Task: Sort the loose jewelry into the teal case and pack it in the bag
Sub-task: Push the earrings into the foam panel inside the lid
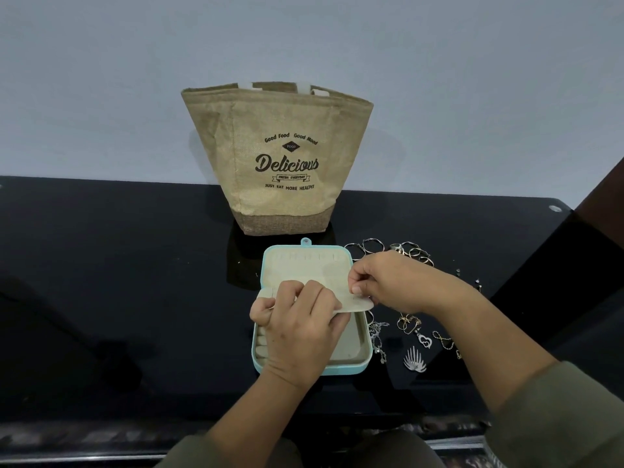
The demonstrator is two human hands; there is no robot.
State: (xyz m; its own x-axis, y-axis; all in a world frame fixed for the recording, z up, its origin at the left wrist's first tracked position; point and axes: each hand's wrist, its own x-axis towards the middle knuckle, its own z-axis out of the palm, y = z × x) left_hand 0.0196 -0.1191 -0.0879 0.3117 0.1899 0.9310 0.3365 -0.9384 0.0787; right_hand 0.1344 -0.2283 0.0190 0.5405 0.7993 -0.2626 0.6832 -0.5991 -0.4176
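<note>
Teal case point(347, 369) lies open at the centre of a black table point(135, 265), its beige inner flap point(354, 304) half lifted. Left hand point(297, 329) curls fingers and thumb round the flap's left end; right hand point(391, 282) pinches its right edge between thumb and forefinger. Loose rings point(405, 251) sit at two o'clock from the case, chains and pendants point(422, 339) at four o'clock, the burlap bag point(280, 157) upright at twelve. Folding the flap evenly, both ends together, would likely bare the compartments without creasing it.
</note>
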